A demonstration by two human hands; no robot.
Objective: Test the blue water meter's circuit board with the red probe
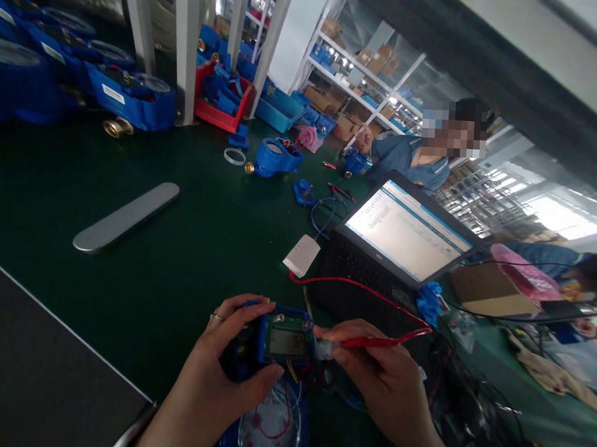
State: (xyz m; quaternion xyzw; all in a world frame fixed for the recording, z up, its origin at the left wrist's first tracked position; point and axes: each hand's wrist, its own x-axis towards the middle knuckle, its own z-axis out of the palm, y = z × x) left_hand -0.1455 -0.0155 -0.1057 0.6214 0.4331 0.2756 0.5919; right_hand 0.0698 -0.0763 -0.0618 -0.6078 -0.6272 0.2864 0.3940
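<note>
Left hand: curled around the blue meter, thumb across its front, bracing it low over the green bench so the circuit board faces up
Right hand: fingers pinched on the red probe, tip at the board's right edge, probably on a contact, though blur hides it
Red lead: runs back to the white box beside the laptop, slack enough for reach

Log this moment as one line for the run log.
left hand: grips blue meter module | right hand: pinches red probe at green board edge | nearby: open laptop, white adapter
</note>
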